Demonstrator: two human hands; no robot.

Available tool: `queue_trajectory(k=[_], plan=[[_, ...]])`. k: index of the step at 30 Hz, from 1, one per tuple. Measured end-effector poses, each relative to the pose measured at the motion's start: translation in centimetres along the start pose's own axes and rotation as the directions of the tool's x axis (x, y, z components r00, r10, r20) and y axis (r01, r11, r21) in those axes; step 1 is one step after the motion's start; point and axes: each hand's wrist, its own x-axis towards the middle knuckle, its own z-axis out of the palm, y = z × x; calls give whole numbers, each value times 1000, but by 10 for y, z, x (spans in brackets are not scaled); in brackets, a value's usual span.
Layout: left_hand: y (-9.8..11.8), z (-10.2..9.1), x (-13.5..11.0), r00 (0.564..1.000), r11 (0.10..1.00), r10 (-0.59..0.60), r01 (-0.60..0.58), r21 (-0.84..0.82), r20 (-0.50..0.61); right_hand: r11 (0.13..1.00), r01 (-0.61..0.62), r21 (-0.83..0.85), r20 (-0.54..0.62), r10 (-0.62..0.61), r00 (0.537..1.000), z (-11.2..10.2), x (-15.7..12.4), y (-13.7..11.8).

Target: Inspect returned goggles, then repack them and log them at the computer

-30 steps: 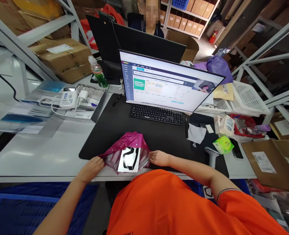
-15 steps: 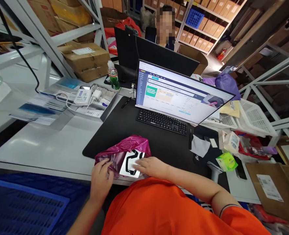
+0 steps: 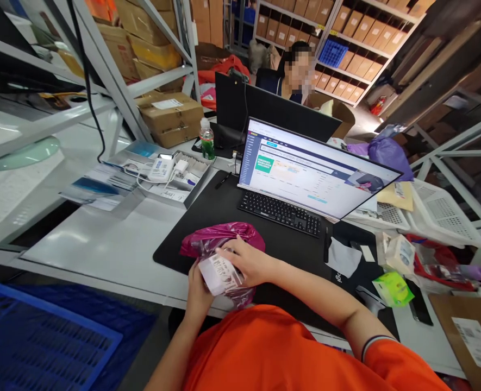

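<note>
Box (image 3: 219,274), small, white and flat-sided, dark print on its upward face, is tilted between both hands at the near edge of the desk. Left hand (image 3: 200,288) clasps its near-left side; right hand (image 3: 246,262) grips the far-right side, though some fingertips are hidden, so cannot tell how firm the hold is. Crumpled magenta plastic bag (image 3: 211,233), thin and glossy, lies just behind and partly under the box and right hand. Beneath it, wide black desk mat (image 3: 201,214); farther back, black keyboard (image 3: 279,214) and lit monitor (image 3: 305,168). Floor side, left: blue slatted plastic crate (image 3: 61,310). Risks, as judged: smooth faces and a loose left hold could let the box slip over the desk edge; slack film caught under the right fingers might snag or tear; a hard squeeze could dent the corners.
</note>
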Motion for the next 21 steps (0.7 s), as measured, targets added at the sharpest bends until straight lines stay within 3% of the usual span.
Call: queue_trajectory(k=[2, 4, 7, 9, 11, 13, 15, 16, 19, 21], plan=[[6, 3, 20, 999, 999, 37, -37, 28, -10, 981, -103, 163, -167, 131, 977, -11, -20, 5], [11, 6, 37, 998, 997, 58, -58, 49, 5, 929, -226, 293, -281, 309, 908, -15, -42, 11], [13, 9, 54, 996, 992, 74, -78, 97, 44, 783, -420, 459, -370, 598, 711, -10, -75, 21], [12, 8, 63, 995, 988, 76, -83, 132, 62, 680, -436, 590, -423, 720, 550, -4, -93, 30], [11, 6, 70, 994, 982, 79, -90, 166, 73, 585, -333, 740, -458, 800, 388, 4, -107, 38], [12, 2, 76, 992, 975, 89, -104, 196, 84, 458, -130, 879, -426, 879, 212, 12, -120, 46], [13, -4, 82, 990, 968, 107, -125, 219, 92, 306, 114, 945, -313, 949, 45, 20, -133, 51], [14, -8, 85, 989, 964, 115, -133, 230, 91, 226, 229, 947, -228, 973, -17, 25, -139, 52], [11, -26, 91, 994, 956, 107, -110, 272, 26, 7, 496, 869, 71, 988, -139, 40, -162, 50], [5, -43, 93, 994, 952, 84, -60, 300, -69, -69, 619, 782, 237, 952, -194, 49, -177, 44]])
